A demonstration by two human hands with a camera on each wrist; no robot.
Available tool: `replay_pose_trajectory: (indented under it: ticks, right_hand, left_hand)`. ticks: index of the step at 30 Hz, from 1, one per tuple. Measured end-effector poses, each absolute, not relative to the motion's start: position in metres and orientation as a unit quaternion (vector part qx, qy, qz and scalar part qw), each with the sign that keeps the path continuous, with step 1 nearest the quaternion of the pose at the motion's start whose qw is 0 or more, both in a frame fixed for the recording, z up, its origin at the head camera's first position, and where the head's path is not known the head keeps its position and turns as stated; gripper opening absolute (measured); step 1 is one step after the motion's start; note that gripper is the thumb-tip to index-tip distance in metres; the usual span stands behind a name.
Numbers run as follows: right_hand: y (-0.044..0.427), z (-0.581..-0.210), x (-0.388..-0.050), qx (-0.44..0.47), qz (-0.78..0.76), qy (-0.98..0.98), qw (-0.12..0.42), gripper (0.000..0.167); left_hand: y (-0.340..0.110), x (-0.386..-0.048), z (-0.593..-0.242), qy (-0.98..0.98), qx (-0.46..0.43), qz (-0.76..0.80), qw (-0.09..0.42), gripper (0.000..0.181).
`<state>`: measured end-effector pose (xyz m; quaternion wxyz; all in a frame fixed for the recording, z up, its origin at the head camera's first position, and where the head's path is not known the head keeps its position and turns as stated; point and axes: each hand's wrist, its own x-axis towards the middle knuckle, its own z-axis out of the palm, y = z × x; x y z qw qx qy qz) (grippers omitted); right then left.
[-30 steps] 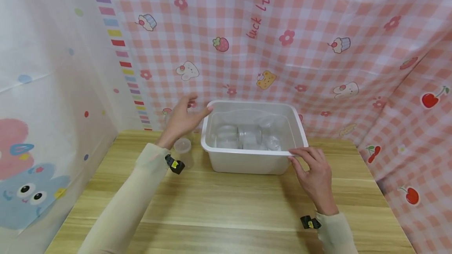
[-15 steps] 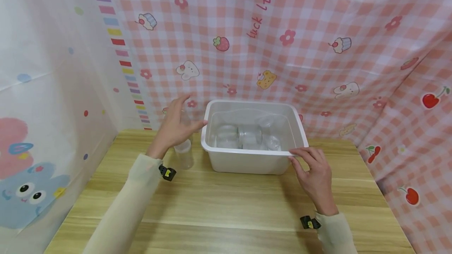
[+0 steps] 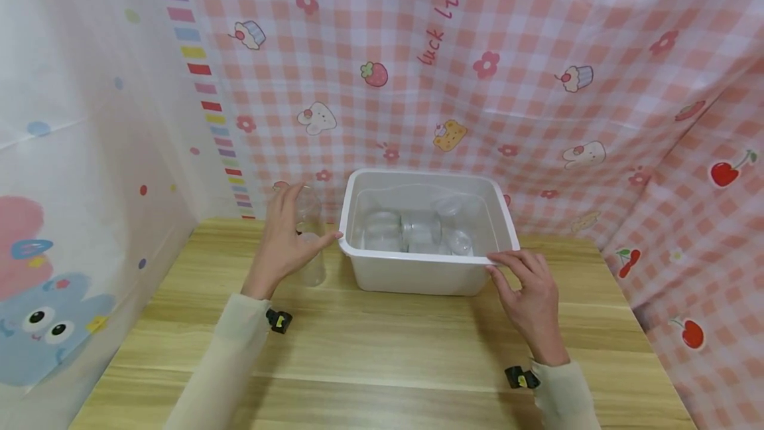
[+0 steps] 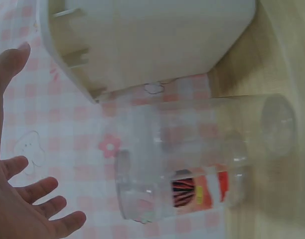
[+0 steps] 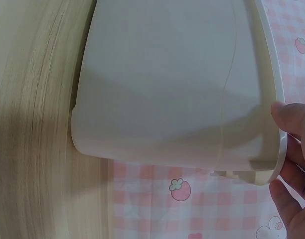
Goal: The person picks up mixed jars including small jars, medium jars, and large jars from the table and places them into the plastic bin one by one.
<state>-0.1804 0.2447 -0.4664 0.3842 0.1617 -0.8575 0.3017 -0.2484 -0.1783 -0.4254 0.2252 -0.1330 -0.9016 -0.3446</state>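
Note:
In the head view a white plastic bin [image 3: 420,274] holds several clear jars [image 3: 421,225] lying inside it. My right hand [image 3: 531,300] pinches the rim at its front right corner, thumb outside and fingers over the edge, as the right wrist view shows. To the bin's left, a clear jar [image 3: 313,271] stands upright on the table, partly hidden by my left hand [image 3: 283,244]. That hand is spread above and beside it, holding nothing, its thumb near the bin's left rim. Behind stands a second clear jar [image 4: 192,191] with a red and orange label showing in the left wrist view.
The bin and jars stand toward the back of a wood-grain table [image 3: 382,357]. A pink checked cloth [image 3: 394,118] hangs close behind them. Another printed cloth [image 3: 89,151] hangs at the left.
My left hand has drawn down and toward me from behind the bin's left corner, beside the nearer clear jar. The right hand keeps its hold on the rim.

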Motion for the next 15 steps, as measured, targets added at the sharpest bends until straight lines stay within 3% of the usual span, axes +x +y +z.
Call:
replay_pose_trajectory:
  ticks: [15]
  right_hand:
    - [0.244,-0.467,-0.180,0.151,0.309,-0.859,0.378,0.025]
  left_hand:
    - [-0.190,-0.235,-0.459,-0.891,-0.059,-0.401,0.204,0.118]
